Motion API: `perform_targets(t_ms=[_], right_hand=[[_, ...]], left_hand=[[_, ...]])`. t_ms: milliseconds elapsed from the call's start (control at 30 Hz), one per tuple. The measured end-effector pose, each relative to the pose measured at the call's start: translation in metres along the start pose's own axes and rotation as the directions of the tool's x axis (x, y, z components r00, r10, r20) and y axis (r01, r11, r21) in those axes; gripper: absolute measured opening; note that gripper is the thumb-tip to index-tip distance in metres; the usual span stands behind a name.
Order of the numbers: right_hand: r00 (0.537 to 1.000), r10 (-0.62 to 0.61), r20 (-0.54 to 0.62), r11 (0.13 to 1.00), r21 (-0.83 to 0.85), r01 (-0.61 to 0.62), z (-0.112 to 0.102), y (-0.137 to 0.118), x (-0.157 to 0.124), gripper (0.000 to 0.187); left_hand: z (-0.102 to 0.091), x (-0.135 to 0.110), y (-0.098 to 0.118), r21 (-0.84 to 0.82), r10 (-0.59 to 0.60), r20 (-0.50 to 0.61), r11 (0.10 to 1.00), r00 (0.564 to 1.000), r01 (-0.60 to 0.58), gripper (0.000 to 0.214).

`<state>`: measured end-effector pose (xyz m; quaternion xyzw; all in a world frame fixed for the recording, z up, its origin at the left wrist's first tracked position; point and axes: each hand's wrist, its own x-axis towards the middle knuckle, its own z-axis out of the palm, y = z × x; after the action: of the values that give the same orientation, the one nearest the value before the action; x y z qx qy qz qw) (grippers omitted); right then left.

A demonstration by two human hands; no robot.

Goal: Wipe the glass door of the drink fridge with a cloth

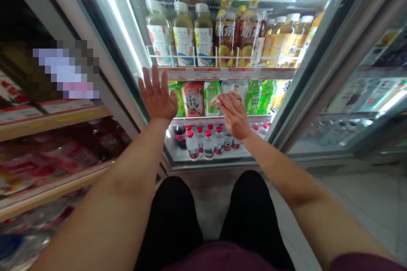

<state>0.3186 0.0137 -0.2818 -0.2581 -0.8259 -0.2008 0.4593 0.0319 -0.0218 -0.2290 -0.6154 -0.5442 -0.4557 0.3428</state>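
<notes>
My left hand [157,95] is raised with its fingers stretched out, palm toward the glass door [187,135] of a lit drinks fridge; it appears to rest against the pane near the left frame. Farther right, my right hand [234,114] presses a crumpled pale cloth [215,101] to the same glass. Part of the cloth is hidden under the fingers. Behind the pane, a red-labelled bottle [192,100] and a green carton-like drink [211,93] stand on the middle shelf.
Tea bottles [182,40] fill the upper shelf, and small red-capped bottles [208,144] stand at the bottom. Left of the fridge is a wooden-edged shelf [54,125] with packed goods. Another glass-fronted cooler [356,114] is at the right, above a tiled floor [356,207].
</notes>
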Motion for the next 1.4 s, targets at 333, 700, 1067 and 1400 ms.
perform_targets(t_ms=[333,700,1067,1400], right_hand=[[0.989,-0.035,-0.141,0.998,-0.050,0.028,-0.008,0.013,0.001,0.050],[0.988,-0.034,-0.154,0.999,-0.035,0.028,-0.020,0.049,-0.036,0.045],[0.962,0.027,-0.273,0.997,-0.057,-0.044,-0.033,0.083,-0.058,0.049],[0.934,0.079,-0.348,0.995,-0.022,-0.092,-0.040,0.098,-0.052,0.049]], left_hand=[[0.001,-0.002,-0.003,0.070,0.042,-0.021,0.997,0.999,-0.040,0.080],[0.002,-0.001,-0.005,-0.001,0.008,-0.013,1.000,1.000,-0.008,0.072],[0.001,-0.001,-0.001,-0.008,0.031,-0.055,0.999,0.998,-0.032,0.079],[0.005,-0.003,-0.007,0.035,0.089,-0.089,0.996,0.992,-0.086,0.069]])
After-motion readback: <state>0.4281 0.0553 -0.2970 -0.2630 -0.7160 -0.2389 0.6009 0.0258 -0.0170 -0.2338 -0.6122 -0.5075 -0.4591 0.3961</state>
